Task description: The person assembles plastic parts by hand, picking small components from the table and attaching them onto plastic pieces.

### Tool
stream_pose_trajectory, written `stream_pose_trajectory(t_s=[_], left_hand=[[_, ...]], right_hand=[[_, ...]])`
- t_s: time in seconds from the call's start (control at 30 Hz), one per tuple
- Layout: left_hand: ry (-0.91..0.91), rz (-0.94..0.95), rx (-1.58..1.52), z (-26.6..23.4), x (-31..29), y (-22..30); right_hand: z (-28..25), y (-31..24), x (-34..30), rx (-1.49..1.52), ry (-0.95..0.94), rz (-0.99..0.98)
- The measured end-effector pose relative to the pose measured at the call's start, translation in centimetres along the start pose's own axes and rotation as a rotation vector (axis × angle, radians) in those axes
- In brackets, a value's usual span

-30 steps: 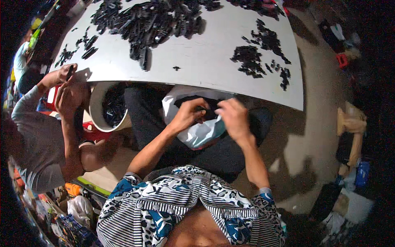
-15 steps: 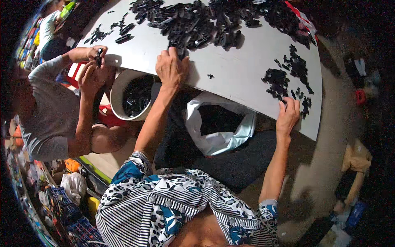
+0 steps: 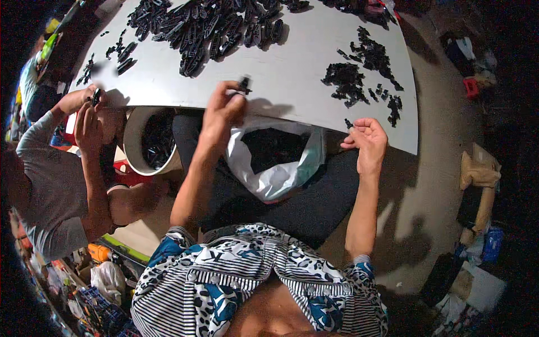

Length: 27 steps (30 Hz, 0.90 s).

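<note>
My left hand is raised at the near edge of the white table, its thumb and fingers pinched on a black plastic piece blurred by motion. Over the table's near right edge, my right hand holds a small black plastic part at the fingertips, its other fingers loosely curled. Beyond that hand lies a spread of small black parts. A large heap of long, ribbed black plastic pieces covers the far middle of the white table.
A white bag hangs open below the table edge, between my legs. Left of it stands a white bucket with black pieces inside. A co-worker's hands hold a black piece at the left. Boxes and bags crowd the floor.
My left hand has drawn back from the heap, with a black piece in its fingers. My right hand has lifted a small part off the table. The whole view has shifted.
</note>
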<state>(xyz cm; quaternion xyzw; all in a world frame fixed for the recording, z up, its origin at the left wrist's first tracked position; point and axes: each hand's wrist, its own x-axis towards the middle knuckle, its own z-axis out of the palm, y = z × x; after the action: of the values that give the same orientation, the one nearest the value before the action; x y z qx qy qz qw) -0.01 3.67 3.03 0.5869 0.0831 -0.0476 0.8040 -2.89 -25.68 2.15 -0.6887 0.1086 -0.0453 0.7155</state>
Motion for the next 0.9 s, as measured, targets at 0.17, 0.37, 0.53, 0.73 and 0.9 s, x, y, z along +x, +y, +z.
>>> stream_pose_trajectory(t_s=[0.17, 0.37, 0.53, 0.73, 0.9], left_hand=[[-0.328, -0.169, -0.151, 2.9, -1.8, -2.7], [-0.408, -0.251, -0.249, 5.2, -3.2, -4.6], [-0.561, -0.385, -0.407, 4.9, -3.2, -5.2], [-0.485, -0.446, -0.485, 4.8, -3.4, -4.7], [-0.461, -0.446, -0.422, 4.9, -3.2, -4.8]], right_hand=[[0.5, -0.3, -1.0, 0.008, -0.003, 0.047], [2.1, -0.4, -2.6, 0.016, -0.072, -0.004], [3.8, -0.7, -4.4, -0.006, -0.095, -0.103], [5.4, -1.3, -5.2, -0.298, -0.138, -0.249], [6.4, -1.2, -5.3, -0.406, -0.227, -0.373]])
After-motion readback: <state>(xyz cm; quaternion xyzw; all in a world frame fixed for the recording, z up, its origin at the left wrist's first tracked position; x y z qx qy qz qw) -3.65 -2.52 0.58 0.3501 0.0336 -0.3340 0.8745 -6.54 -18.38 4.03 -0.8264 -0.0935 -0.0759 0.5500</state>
